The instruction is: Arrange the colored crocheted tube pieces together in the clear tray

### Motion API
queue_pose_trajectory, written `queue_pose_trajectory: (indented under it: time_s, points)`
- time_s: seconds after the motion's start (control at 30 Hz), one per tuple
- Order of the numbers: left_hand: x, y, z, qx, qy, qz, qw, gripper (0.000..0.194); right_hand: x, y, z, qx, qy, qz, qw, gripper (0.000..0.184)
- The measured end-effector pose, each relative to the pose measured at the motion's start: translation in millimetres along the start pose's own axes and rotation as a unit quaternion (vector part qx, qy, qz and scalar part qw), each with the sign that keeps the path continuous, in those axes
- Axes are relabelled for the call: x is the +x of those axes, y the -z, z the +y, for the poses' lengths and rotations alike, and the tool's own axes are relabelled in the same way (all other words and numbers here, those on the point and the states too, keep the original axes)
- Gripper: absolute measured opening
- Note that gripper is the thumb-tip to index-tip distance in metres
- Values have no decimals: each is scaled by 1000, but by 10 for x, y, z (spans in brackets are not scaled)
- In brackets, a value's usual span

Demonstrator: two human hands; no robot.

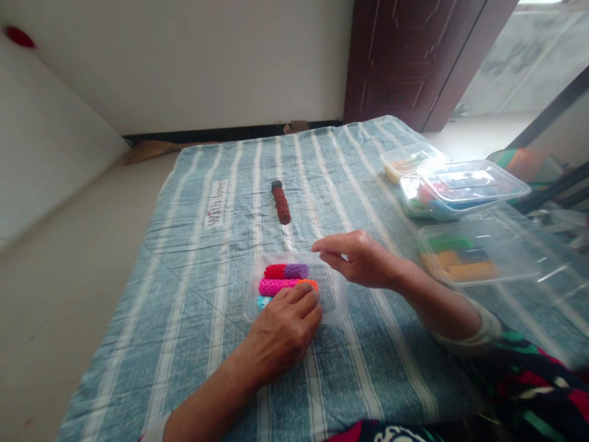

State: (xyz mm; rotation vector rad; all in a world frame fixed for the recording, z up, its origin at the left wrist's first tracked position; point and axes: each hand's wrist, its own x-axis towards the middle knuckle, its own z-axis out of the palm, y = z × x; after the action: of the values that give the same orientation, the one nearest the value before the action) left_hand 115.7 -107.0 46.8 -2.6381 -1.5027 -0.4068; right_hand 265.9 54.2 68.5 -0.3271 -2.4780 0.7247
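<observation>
A clear plastic box [339,301] stands before me on the striped cloth. Inside lie a red and purple textured roll [286,271], a pink and orange one [278,286], and a light blue and white one [264,302]. My left hand [292,316] reaches in over the near side with fingers curled down on the light blue roll, covering most of it. Above the box's right rim hovers my right hand [356,256], fingers stretched out and nothing seen in it. Beyond the box, a dark red roll with a black end [281,204] rests on the cloth.
A blue and white striped cloth [193,258] covers the table. To the right stand a clear box with green and orange pieces [460,258], a lidded box [469,184] and a smaller box [409,159]. Past the far edge are a wall and a dark red door [409,61].
</observation>
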Motion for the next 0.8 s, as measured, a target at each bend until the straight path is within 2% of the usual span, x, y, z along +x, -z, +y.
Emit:
queue_pose_trajectory:
  time_s: [0.23,0.43,0.53,0.7,0.8]
  points:
    - [55,-37,31,38,35,10,999,21,-6,-39,11,-15,-3,-32,999,25]
    - [86,-98,41,63,58,-3,996,17,-13,-39,-3,-48,-3,-48,998,22]
    - [101,-88,60,69,65,-7,996,19,-23,-52,-18,-57,19,-48,997,21]
    - [102,-61,105,71,76,-14,994,19,-43,-143,-61,-64,96,-72,991,22]
    - [93,-51,123,78,76,-22,994,19,-65,-220,-66,-56,109,-72,990,24]
